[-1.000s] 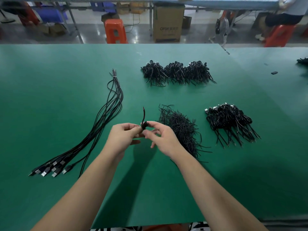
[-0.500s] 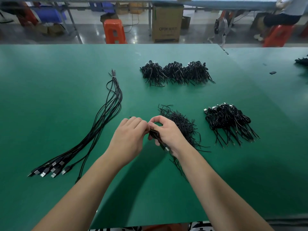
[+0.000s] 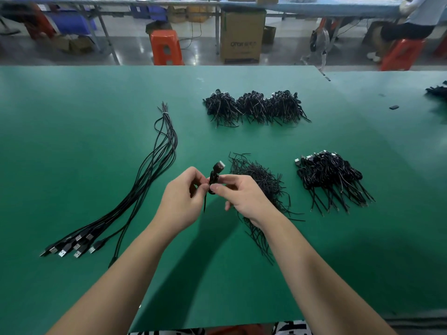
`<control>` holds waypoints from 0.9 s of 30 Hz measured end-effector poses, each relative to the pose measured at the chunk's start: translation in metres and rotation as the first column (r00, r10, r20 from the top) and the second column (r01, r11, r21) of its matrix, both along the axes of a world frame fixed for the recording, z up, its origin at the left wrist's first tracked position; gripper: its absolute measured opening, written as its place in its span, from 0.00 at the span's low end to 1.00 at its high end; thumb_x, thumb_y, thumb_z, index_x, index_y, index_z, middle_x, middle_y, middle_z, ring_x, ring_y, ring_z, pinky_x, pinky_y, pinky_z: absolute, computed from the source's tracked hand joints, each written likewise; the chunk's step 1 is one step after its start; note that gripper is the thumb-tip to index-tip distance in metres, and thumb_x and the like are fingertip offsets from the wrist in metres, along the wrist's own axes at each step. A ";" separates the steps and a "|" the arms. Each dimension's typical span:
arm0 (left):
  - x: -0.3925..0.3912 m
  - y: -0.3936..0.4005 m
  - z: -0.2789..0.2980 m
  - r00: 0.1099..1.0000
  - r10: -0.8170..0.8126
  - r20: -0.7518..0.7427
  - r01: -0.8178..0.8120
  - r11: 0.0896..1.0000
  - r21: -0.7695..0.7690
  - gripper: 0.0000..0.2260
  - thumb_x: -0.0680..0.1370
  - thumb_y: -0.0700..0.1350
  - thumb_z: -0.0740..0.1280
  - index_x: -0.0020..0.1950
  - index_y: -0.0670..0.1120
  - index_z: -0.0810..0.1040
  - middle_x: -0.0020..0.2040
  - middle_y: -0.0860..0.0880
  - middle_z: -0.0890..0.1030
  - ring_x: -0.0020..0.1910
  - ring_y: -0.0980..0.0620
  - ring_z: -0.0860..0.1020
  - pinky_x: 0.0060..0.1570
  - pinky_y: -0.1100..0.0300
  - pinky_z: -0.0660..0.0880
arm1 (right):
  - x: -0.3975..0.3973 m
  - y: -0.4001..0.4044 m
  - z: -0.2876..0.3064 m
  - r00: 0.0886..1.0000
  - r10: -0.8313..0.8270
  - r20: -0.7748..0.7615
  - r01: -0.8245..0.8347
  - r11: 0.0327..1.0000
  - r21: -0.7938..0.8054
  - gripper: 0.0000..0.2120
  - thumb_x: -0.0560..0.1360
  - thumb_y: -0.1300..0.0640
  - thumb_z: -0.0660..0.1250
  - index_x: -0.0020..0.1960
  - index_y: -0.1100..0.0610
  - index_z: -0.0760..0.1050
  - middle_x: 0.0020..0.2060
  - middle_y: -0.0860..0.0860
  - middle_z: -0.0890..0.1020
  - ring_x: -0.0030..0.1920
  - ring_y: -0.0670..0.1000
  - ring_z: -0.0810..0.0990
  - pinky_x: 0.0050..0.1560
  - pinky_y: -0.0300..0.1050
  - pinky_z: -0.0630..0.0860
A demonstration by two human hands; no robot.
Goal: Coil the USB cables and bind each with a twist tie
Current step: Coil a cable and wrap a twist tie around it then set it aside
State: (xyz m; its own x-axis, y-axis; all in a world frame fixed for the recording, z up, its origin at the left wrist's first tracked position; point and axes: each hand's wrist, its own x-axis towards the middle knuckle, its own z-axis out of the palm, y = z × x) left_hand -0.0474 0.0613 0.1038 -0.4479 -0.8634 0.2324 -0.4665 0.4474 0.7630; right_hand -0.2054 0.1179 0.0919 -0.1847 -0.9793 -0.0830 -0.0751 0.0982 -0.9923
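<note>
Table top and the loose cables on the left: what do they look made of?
Table top: looks like a green rubber or vinyl mat, matte with a soft sheen and no grain. Loose cables: black plastic-sheathed wire, smooth and slightly glossy, ending in plugs with bright, metal-looking shells.

A green surface (image 3: 72,146) fills most of the view. Beyond its far edge, an orange plastic stool (image 3: 166,47) is seen on a shiny grey floor (image 3: 130,54), with a printed cardboard box (image 3: 242,36) to its right. A seated person (image 3: 411,22) is seen on a second orange stool (image 3: 400,55) at far right. Blue crates (image 3: 72,21) are stored under a far bench. A small dark object (image 3: 394,107) lies on the adjoining surface.
</note>
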 end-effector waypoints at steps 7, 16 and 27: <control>0.008 0.004 0.001 0.974 -0.128 0.185 0.192 0.899 -0.392 0.05 0.79 0.36 0.67 0.44 0.43 0.74 0.40 0.50 0.75 0.38 0.47 0.73 0.36 0.54 0.70 | 0.004 0.000 -0.006 0.991 0.022 0.131 -0.028 0.999 0.042 0.09 0.81 0.58 0.66 0.60 0.59 0.78 0.29 0.53 0.80 0.28 0.49 0.68 0.28 0.40 0.72; 0.004 -0.003 -0.004 0.997 -0.003 -0.079 0.013 0.993 0.120 0.09 0.78 0.39 0.68 0.40 0.49 0.74 0.30 0.58 0.75 0.30 0.59 0.70 0.35 0.62 0.67 | 0.003 0.004 -0.005 0.964 0.122 0.237 -0.105 0.991 -0.084 0.12 0.78 0.68 0.67 0.58 0.56 0.79 0.46 0.57 0.82 0.37 0.49 0.77 0.37 0.44 0.80; -0.002 0.011 -0.002 0.992 -0.021 0.126 0.048 0.975 -0.216 0.07 0.79 0.37 0.66 0.43 0.45 0.72 0.37 0.53 0.74 0.35 0.54 0.70 0.36 0.61 0.63 | 0.002 0.002 -0.007 0.998 -0.049 0.038 0.048 0.999 0.008 0.04 0.80 0.57 0.68 0.52 0.57 0.76 0.23 0.49 0.75 0.24 0.48 0.71 0.25 0.40 0.70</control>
